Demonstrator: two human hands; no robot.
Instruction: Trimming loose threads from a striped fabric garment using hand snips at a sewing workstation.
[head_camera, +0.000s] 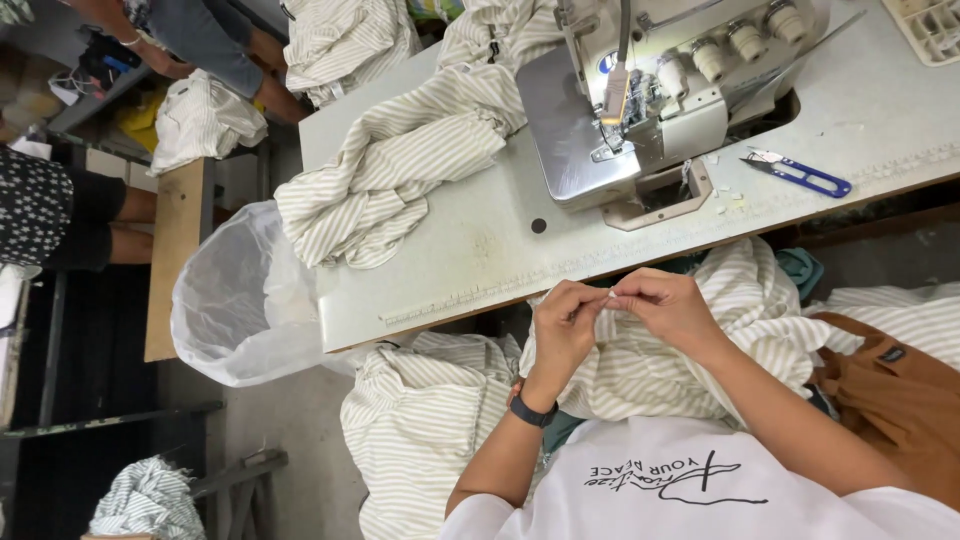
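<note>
Here both hands, left (562, 325) and right (668, 305), pinch a small edge of the striped cloth (700, 365) over the lap, just below the tabletop (460, 250); so slight a grip could let it slip.

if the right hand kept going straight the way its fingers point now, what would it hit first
The right hand points left, fingertips pinching the striped fabric. Straight on, it would meet the left hand almost at once, since their fingertips look nearly touching; depth is hard to judge.
</note>
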